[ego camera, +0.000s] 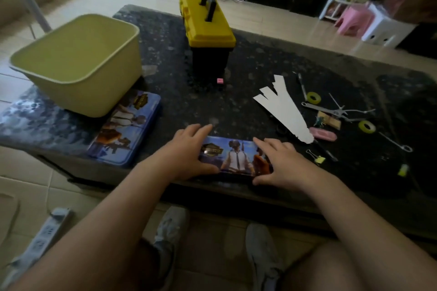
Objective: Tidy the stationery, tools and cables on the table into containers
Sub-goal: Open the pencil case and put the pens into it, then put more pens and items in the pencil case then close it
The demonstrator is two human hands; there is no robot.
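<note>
Gripping the tin (234, 156) at both ends, we had the left grip (189, 149) over its left end and the right grip (281, 163) over its right. Our thumbs were on the near edge and our fingers reached across the far one. The tin was a flat blue box printed with game figures and a gold badge, lying lengthwise at the near edge of the counter (260, 64).

To the left, another tin (127, 127) with the same print lay by a green tub (78, 64), which hid its far corner. A toolbox (208, 30) with a yellow lid and black handle stood farther back, with a small pink cube (220, 81) before it.

Right of the right grip lay white paper strips (283, 108) with a pink eraser (322, 134) just beside their near tip. Two tape rolls (313, 97), a wrench (314, 107), a pen (302, 87) and a binder clip (316, 158) lay there too, all apart from the tin.
</note>
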